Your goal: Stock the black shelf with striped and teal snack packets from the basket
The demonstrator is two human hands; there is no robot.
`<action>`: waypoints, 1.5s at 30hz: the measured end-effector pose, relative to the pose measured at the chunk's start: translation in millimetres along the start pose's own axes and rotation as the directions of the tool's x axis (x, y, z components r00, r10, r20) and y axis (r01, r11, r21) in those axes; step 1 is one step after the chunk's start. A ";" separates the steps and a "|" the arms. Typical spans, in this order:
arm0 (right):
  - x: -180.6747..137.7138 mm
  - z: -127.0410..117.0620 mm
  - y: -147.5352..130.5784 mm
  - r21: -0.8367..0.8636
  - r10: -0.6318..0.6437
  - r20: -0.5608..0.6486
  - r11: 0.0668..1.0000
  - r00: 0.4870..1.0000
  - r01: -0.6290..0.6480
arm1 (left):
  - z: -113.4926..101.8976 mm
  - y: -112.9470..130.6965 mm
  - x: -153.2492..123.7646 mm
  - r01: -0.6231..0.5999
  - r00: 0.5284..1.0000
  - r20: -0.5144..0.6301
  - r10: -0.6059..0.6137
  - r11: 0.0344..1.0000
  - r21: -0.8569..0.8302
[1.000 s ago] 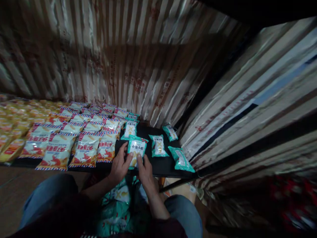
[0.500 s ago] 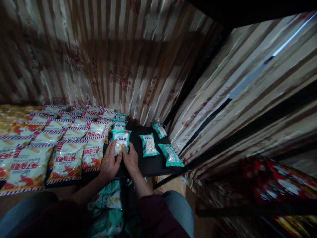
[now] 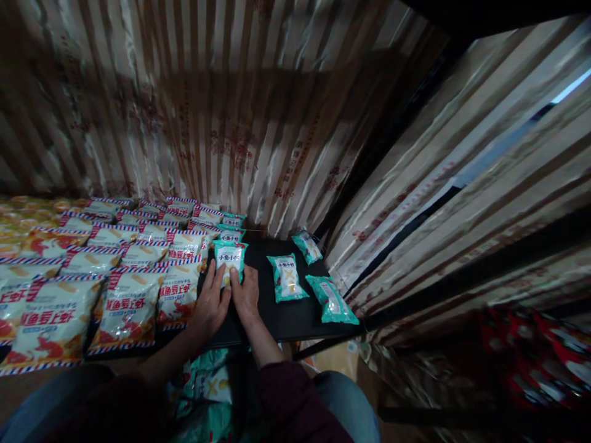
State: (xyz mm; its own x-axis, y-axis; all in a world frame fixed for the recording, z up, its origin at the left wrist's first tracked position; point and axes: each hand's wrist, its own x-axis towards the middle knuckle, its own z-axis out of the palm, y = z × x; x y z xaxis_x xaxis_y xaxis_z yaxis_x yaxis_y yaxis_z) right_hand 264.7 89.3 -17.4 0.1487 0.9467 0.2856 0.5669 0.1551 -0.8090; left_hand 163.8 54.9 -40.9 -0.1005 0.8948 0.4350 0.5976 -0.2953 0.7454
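Pack (image 3: 230, 251) sits on shelf (image 3: 277, 321), front of green column (image 3: 231, 236) — left hand (image 3: 211, 304) and right hand (image 3: 246, 295) on it, fingers uncurled — best pressed lightly, evenly, kept square to the column.

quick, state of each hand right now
Left hand: fingers extended against the teal packet; whether it grips cannot be told.
Right hand: thumb on the same packet's front; grip cannot be told.

At left, yellow packets (image 3: 28, 212) beside rows of striped-edge snack bags (image 3: 130, 307); behind and at right, 2 stretches of pleated brown-and-white sheeting (image 3: 184, 123); at lower right, red packets (image 3: 549, 354).
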 end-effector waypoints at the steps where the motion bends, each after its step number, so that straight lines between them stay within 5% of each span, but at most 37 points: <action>1: 1.2 0.7 1.5 -0.009 0.003 -0.003 1.000 1.000 -0.003 | 1.9 -0.3 0.4 -0.004 1.000 0.003 0.004 1.000 -0.008; 11: 7.6 4.0 7.0 -0.017 -0.018 0.034 1.000 0.999 0.018 | 10.7 -2.8 4.4 -0.010 0.999 -0.036 0.010 1.000 -0.012; 20: 10.3 6.8 19.4 0.045 -0.076 0.017 0.996 0.997 0.075 | 15.9 -8.8 1.4 -0.125 0.988 -0.082 0.134 0.987 0.098; 28: 31.9 6.3 9.8 0.101 0.046 0.085 0.993 0.995 -0.054 | 14.4 -3.8 -0.6 -0.151 0.984 -0.065 0.164 0.974 0.171; 45: 54.9 8.9 6.5 0.213 0.059 0.144 0.973 0.988 -0.089 | 12.0 3.5 4.4 -0.141 0.986 -0.051 0.158 0.961 0.239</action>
State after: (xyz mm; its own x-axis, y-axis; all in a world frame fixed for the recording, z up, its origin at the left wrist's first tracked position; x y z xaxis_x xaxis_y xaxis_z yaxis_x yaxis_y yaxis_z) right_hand 269.3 144.8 -11.6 0.0633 0.9851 0.1602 0.3658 0.1264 -0.9221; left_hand 175.0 61.9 -42.5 -0.0451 0.8189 0.5721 0.7783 -0.3303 0.5340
